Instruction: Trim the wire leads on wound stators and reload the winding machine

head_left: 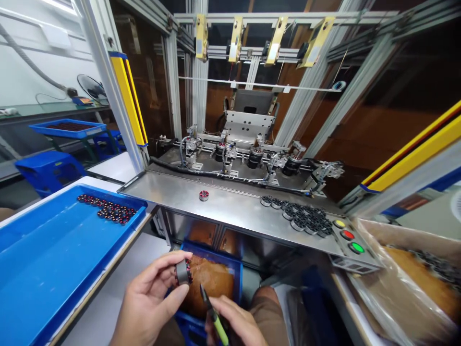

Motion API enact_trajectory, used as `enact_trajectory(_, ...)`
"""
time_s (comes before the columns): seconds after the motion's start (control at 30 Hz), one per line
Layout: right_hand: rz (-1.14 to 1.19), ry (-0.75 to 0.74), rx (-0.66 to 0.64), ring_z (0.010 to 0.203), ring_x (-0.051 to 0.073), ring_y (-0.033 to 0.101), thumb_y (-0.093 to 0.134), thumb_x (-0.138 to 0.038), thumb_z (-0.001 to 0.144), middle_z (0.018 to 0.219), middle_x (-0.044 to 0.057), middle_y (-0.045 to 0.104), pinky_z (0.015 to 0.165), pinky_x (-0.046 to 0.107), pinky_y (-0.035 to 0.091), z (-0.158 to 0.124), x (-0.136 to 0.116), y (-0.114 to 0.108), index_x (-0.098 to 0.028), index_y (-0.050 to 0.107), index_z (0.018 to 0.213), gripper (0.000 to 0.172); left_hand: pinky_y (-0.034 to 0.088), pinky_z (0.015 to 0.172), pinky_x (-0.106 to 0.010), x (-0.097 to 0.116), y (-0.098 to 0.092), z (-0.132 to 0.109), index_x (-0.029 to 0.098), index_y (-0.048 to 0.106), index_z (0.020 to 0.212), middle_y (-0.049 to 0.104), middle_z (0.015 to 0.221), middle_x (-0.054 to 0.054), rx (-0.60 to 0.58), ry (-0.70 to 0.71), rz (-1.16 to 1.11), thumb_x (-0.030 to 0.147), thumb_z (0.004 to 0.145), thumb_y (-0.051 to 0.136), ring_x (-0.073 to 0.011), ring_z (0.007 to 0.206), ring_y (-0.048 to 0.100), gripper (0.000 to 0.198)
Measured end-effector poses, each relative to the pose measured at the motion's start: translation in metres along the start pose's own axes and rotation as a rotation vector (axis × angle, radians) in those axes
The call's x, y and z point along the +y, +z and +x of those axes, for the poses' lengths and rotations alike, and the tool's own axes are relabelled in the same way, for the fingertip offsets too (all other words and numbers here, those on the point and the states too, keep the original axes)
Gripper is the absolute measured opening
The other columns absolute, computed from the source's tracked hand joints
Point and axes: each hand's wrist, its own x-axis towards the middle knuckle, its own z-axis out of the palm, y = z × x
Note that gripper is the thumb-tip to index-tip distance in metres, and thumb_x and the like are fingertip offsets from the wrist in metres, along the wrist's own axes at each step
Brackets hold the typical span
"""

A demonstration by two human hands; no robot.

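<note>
My left hand [151, 300] pinches a small round wound motor stator [183, 272] between thumb and fingers, low in the view. My right hand [236, 322] grips a green-handled cutting tool [214, 315] whose dark tip points up toward the stator, a little below it. Both hands hover over a blue bin [236, 274] holding a brown bag. One wound stator [203, 195] lies alone on the steel machine shelf [230, 206]. A cluster of dark unwound stators [302, 216] lies on the shelf's right side.
A blue tray [46, 254] at left carries several wound stators [108, 209] at its far edge. Behind the shelf stands a winding machine [252, 149]. Yellow, red and green buttons [347, 235] sit at right, beside a plastic-lined box [414, 269].
</note>
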Motion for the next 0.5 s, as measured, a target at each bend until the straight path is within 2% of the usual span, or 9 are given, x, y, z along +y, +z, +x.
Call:
enact_trajectory(0.07, -0.026, -0.101, -0.037, 0.093, 0.024, 0.066, 0.050, -0.066, 0.089, 0.106, 0.015, 0.068, 0.086, 0.036, 0.055, 0.013, -0.009, -0.007, -0.026, 0.046, 0.146, 0.069, 0.055, 0.094, -0.021, 0.001, 0.000, -0.001, 0.029, 0.073, 0.108, 0.075, 0.116, -0.003, -0.001, -0.010, -0.005, 0.022, 0.078, 0.079, -0.0188, 0.105, 0.071, 0.032)
enact_trajectory(0.17, -0.055, -0.143, -0.044, 0.098, 0.024, 0.064, 0.048, -0.066, 0.090, 0.111, 0.015, 0.066, 0.091, 0.037, 0.052, 0.026, -0.021, -0.012, -0.027, 0.042, 0.149, 0.071, 0.056, 0.091, -0.022, 0.002, -0.003, -0.004, 0.028, 0.074, 0.109, 0.075, 0.115, -0.005, 0.021, -0.016, -0.010, 0.024, 0.077, 0.079, -0.0197, 0.103, 0.072, 0.033)
enact_trajectory(0.33, -0.077, -0.207, -0.073, 0.094, 0.023, 0.063, 0.048, -0.059, 0.093, 0.108, 0.015, 0.065, 0.083, 0.034, 0.054, 0.032, -0.021, -0.006, -0.025, 0.038, 0.151, 0.067, 0.058, 0.087, -0.021, 0.006, -0.007, -0.005, 0.028, 0.076, 0.104, 0.077, 0.110, -0.006, 0.060, 0.006, -0.012, 0.022, 0.074, 0.081, -0.0201, 0.099, 0.074, 0.031)
enact_trajectory(0.5, -0.197, -0.239, -0.018, 0.085, 0.022, 0.063, 0.050, -0.051, 0.094, 0.097, 0.012, 0.065, 0.076, 0.033, 0.054, 0.032, -0.016, -0.001, -0.023, 0.041, 0.149, 0.061, 0.059, 0.086, -0.023, 0.009, -0.005, -0.003, 0.027, 0.076, 0.104, 0.077, 0.110, -0.007, 0.043, -0.004, -0.016, 0.021, 0.074, 0.080, -0.0214, 0.098, 0.074, 0.031)
